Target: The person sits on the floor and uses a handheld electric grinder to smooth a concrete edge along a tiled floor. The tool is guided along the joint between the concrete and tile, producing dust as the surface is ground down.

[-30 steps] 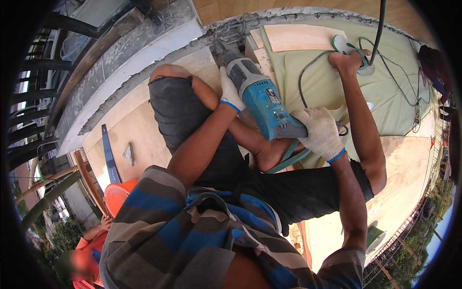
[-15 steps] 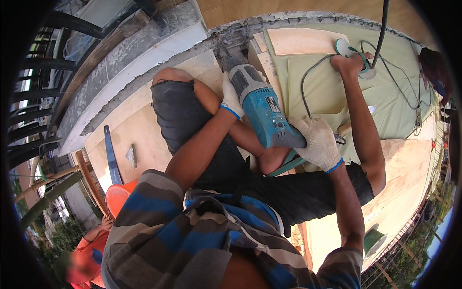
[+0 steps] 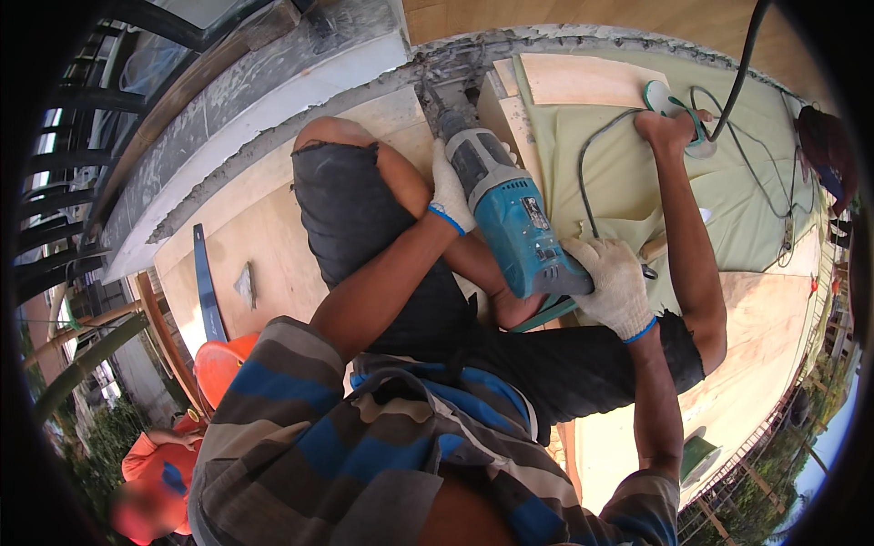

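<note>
A teal and grey rotary hammer drill (image 3: pixel 517 218) lies across my lap area, its bit (image 3: pixel 434 96) pointing away into a rough gap between concrete and boards. My gloved left hand (image 3: pixel 448 193) wraps the drill's front housing from the left side. At the rear end, my gloved right hand (image 3: pixel 612 284) is closed around the handle. Both white knit gloves have blue cuffs. The bit's tip meets the broken concrete (image 3: pixel 435 68), though whether it presses in I cannot tell. From the handle area a dark cable (image 3: pixel 585 173) runs away over the green sheet.
Plywood boards (image 3: pixel 264 227) lie under me, with a blue saw-like blade (image 3: pixel 208 282) and a small pale scrap (image 3: pixel 246 285) on the left. A concrete ledge (image 3: pixel 273 109) borders the far left. A green sheet (image 3: pixel 619 173) spreads right. Beside an orange helmet (image 3: pixel 218 369) is another person (image 3: pixel 159 464).
The drill and both hands have shifted slightly to the right in the picture, the rear end a little lower. Both hands keep their hold. The other person has moved slightly.
</note>
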`<state>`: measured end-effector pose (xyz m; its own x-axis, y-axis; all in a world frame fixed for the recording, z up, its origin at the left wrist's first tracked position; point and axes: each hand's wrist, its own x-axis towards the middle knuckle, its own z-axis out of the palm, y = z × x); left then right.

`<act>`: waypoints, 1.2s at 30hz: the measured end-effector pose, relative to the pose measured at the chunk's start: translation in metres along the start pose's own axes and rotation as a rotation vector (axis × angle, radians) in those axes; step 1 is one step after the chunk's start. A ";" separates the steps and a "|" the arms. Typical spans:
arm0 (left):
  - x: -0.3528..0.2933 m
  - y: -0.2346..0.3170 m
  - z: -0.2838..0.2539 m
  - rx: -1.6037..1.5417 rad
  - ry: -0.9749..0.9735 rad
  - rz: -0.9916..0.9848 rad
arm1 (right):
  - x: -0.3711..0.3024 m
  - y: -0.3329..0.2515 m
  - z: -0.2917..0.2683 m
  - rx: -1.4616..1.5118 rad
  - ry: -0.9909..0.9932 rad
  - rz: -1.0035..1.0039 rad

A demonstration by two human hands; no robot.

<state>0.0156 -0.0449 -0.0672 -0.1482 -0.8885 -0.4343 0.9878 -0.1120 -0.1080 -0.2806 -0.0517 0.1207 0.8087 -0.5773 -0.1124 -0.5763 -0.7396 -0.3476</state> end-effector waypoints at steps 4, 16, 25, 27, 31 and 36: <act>0.001 0.001 0.003 0.000 -0.003 0.022 | 0.003 -0.002 -0.004 -0.010 -0.007 -0.007; 0.006 -0.005 0.026 0.136 0.130 0.029 | 0.001 0.002 -0.003 -0.044 0.018 -0.001; 0.020 -0.005 0.023 0.188 0.156 0.117 | 0.021 0.023 -0.011 -0.050 -0.012 -0.054; 0.025 0.004 0.017 0.158 0.128 0.152 | 0.026 0.025 -0.008 -0.055 0.013 -0.056; 0.034 0.013 0.006 0.184 0.070 0.135 | 0.028 0.025 -0.002 -0.021 0.032 -0.044; 0.032 0.019 -0.003 0.086 0.014 0.085 | 0.028 0.018 0.000 0.002 0.029 -0.030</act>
<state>0.0298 -0.0745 -0.0855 -0.0642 -0.8900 -0.4514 0.9971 -0.0752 0.0064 -0.2682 -0.0812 0.1111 0.8217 -0.5650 -0.0752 -0.5520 -0.7560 -0.3519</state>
